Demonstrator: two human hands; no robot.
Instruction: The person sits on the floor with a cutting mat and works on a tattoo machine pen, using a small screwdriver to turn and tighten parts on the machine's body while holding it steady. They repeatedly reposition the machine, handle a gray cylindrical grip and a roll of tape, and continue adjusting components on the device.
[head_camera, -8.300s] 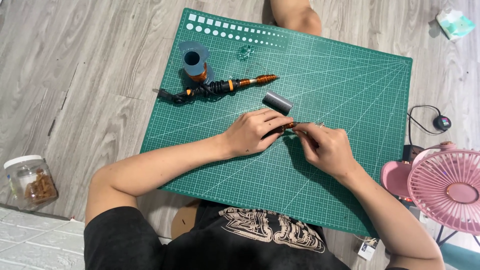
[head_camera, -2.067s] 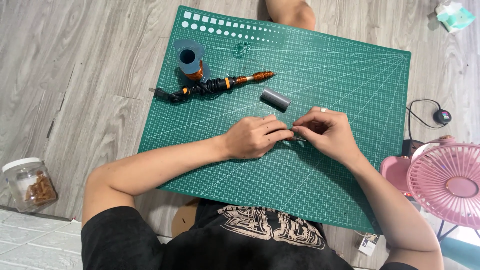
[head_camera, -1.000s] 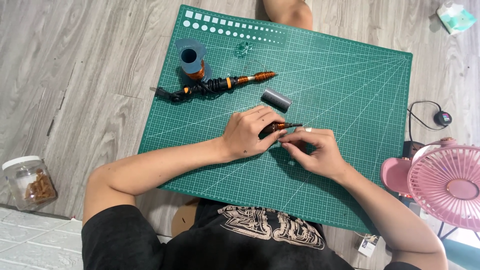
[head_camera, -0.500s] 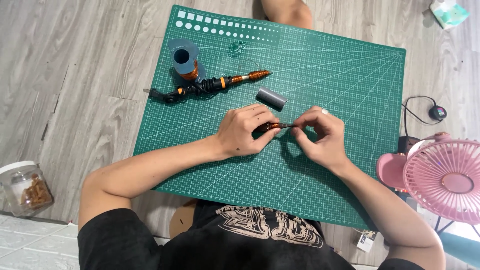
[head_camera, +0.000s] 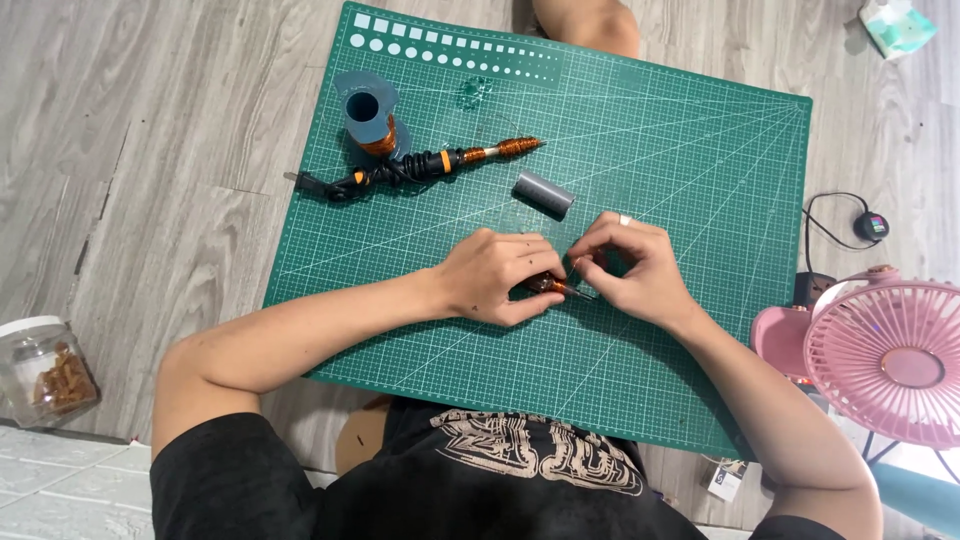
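Note:
My left hand (head_camera: 495, 275) rests on the green cutting mat (head_camera: 700, 150) and grips a small orange-brown rod with a thin metal tip (head_camera: 553, 286). My right hand (head_camera: 630, 265), wearing a ring, pinches at the rod's tip with thumb and fingers; what it pinches is too small to see. A short grey cylinder (head_camera: 543, 193) lies just beyond both hands. Farther left on the mat lie a black-and-orange handled tool wound with copper wire (head_camera: 430, 165) and an upright spool of copper wire (head_camera: 368, 118).
A pink table fan (head_camera: 885, 360) stands at the right, with a black cable and small device (head_camera: 868, 225) behind it. A glass jar (head_camera: 45, 368) sits on the wooden floor at far left. A knee (head_camera: 590, 20) shows beyond the mat's far edge.
My hands stay together at the mat's centre over the small rod. The right hand's fingers have shifted slightly at the tip. The tool, spool and grey cylinder have not moved.

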